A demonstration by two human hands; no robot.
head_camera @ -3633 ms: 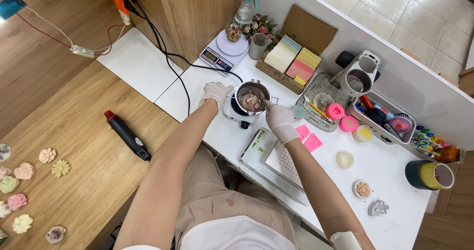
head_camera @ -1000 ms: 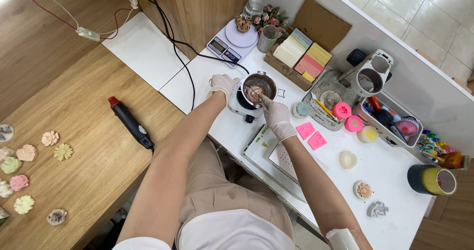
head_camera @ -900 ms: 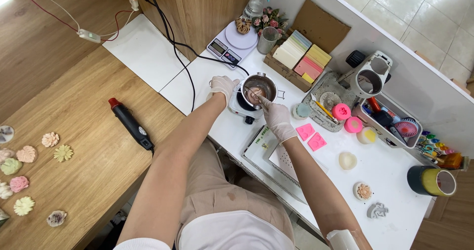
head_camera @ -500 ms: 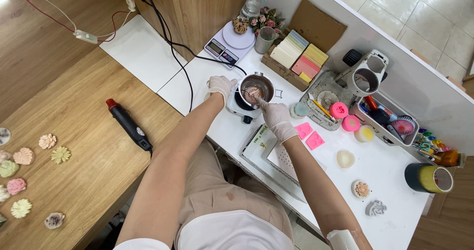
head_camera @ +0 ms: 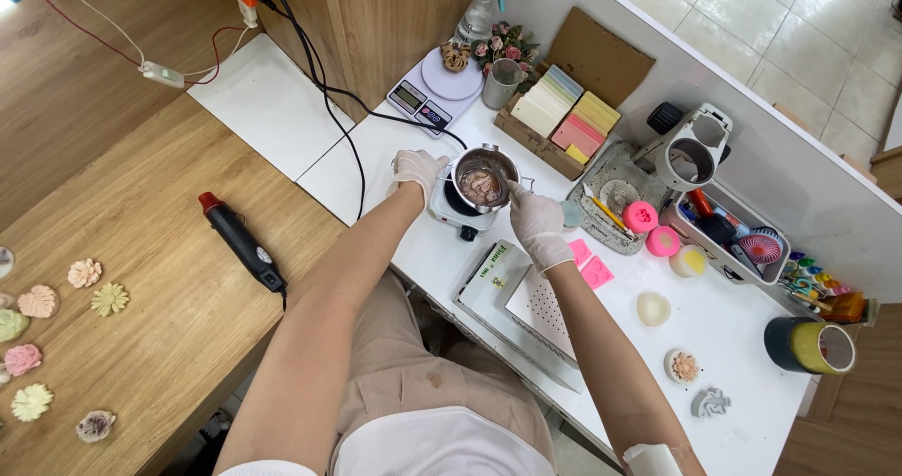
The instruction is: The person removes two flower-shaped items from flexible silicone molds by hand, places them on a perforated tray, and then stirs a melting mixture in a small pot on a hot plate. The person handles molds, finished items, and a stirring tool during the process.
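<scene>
A small steel pot [head_camera: 485,177] holding a pinkish-brown lumpy mass sits on a little white hot plate [head_camera: 454,210] on the white table [head_camera: 733,344]. My left hand [head_camera: 418,169], in a white glove, rests against the pot's left side. My gloved right hand [head_camera: 536,226] is at the pot's right rim and holds a thin stirring stick that reaches into the mass. The stick is mostly hidden by my fingers.
Behind the pot stand a digital scale [head_camera: 434,91], a metal cup [head_camera: 501,83] and a cardboard box of coloured blocks [head_camera: 567,122]. Pink moulds [head_camera: 588,265], a cutting mat [head_camera: 536,307] and a tape roll [head_camera: 810,344] lie right. A heat gun [head_camera: 241,242] and flower shapes [head_camera: 85,272] lie on the wooden desk.
The view has shifted slightly. My right hand has kept moving the stick around inside the pot, while my left hand stays at the pot's side.
</scene>
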